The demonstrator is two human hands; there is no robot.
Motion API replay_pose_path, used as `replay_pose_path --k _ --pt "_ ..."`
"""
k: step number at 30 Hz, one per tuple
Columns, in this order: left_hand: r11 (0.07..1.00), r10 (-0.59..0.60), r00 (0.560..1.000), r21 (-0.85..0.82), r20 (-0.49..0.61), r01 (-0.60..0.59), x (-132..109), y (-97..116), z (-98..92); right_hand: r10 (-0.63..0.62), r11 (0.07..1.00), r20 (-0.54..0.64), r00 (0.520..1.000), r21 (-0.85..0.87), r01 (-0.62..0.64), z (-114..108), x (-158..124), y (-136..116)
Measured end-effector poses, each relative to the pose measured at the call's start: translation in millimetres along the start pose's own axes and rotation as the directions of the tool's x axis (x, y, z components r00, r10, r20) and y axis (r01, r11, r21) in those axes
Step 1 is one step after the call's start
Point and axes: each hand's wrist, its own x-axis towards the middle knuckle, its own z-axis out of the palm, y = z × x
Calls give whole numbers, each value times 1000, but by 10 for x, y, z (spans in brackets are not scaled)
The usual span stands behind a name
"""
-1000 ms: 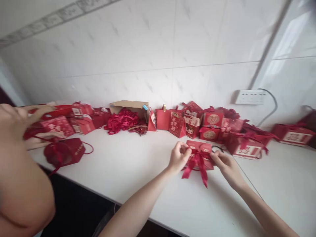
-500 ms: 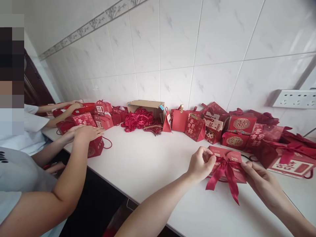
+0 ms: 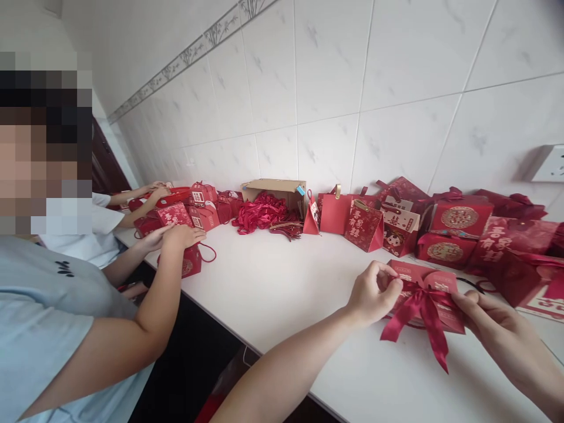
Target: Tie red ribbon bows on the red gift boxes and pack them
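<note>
A red gift box (image 3: 447, 279) with pale printed characters lies on the white table, a dark red satin ribbon (image 3: 423, 302) tied in a bow across its front. The ribbon's two tails hang down over the box toward the table. At the bow's left side, my left hand (image 3: 374, 294) is closed, thumb and forefinger pinching the ribbon. My right hand (image 3: 496, 329) pinches the ribbon at the right side, by the box's edge. The ends of the loops are partly hidden by my fingers.
Red gift boxes (image 3: 460, 217) are stacked behind, along the tiled wall. A cardboard box (image 3: 273, 185) stands by a heap of red ribbons (image 3: 259, 211). On the left, a co-worker's hands (image 3: 180, 235) rest over another red box (image 3: 191, 261); more people sit beyond.
The view has turned left, so the table and boxes appear farther right. My hands keep their pinch on the ribbon, with little visible change in the bow.
</note>
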Motion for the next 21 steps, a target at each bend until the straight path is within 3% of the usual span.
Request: replay_pose_path --k 4,9,15,21 --pt "1000 -11 1000 -8 -26 11 6 -25 -20 96 994 -25 995 -43 -97 52 -36 -141" --pt "997 -77 997 -24 -23 76 67 -54 -66 104 994 -36 994 46 -103 116 -27 -196" --pt "998 -52 998 37 35 50 61 -54 -95 120 988 -37 992 99 -116 141 -23 -198" --pt "998 -46 999 -37 26 47 41 -20 -92 88 990 -12 996 109 -86 151 9 -142"
